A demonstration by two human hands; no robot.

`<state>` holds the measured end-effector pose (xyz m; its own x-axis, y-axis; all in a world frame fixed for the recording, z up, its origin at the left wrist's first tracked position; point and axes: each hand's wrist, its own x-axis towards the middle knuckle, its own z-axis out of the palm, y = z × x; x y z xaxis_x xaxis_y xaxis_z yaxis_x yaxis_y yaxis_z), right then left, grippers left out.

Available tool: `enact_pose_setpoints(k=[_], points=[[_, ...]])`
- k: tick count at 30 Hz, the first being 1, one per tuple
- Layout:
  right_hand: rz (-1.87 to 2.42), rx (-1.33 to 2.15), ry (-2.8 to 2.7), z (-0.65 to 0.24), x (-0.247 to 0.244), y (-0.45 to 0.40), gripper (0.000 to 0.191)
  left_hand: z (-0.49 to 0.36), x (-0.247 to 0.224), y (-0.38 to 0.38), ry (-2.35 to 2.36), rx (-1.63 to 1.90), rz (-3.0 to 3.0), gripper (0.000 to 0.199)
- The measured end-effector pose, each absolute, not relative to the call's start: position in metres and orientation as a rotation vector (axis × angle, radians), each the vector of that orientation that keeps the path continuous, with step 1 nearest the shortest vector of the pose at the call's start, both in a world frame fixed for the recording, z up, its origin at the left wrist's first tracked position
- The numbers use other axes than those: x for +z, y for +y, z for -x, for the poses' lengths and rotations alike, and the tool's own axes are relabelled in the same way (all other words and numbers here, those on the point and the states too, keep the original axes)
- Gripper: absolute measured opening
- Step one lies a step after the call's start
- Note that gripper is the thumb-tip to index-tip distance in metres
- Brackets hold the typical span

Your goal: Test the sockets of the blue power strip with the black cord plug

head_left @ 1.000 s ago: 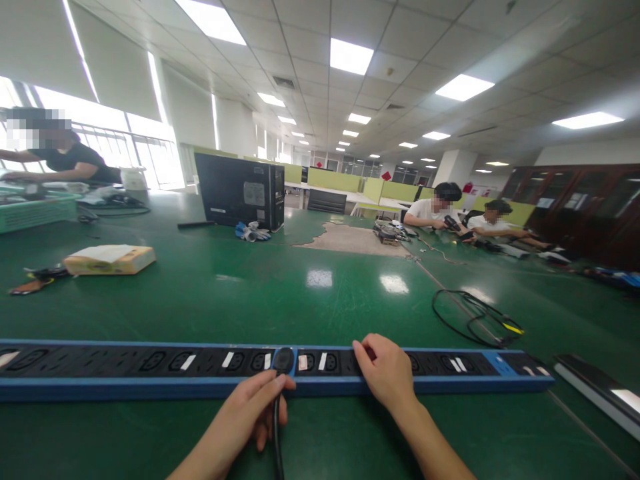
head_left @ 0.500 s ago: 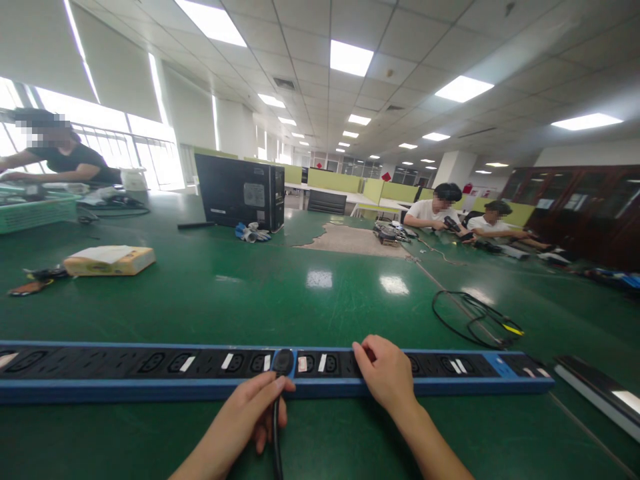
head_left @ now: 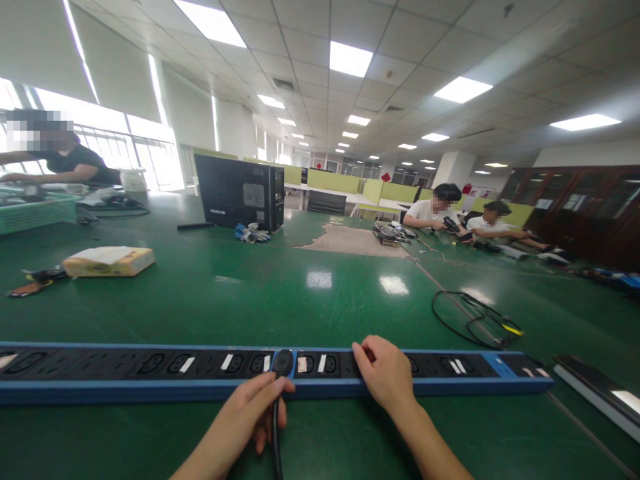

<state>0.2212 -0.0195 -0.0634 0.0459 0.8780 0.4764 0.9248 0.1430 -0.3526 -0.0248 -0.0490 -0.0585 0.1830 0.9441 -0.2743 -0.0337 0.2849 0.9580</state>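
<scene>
Pinching cord (head_left: 277,433) in left hand (head_left: 250,403), curling right hand (head_left: 390,370) over power strip (head_left: 327,387), can't tell if gripping; beyond both, glossy table (head_left: 280,303), bright ceiling lights (head_left: 351,59).

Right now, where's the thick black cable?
Head view, just left of centre: the thick black cable runs from the power strip past the left hand to the bottom edge.

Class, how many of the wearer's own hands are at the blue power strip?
2: the left hand holds the black cable by its plug; the right hand is over the power strip, farther right. Neither hand is hidden.
</scene>
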Motion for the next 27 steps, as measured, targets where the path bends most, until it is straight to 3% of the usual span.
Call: enact_pose_setpoints(k=[27], points=[[1.732,-0.106,-1.827,-0.222,-0.0648,-0.0185,0.034,0.0237,-0.055,-0.051,1.185,0.901,-1.056,0.051]])
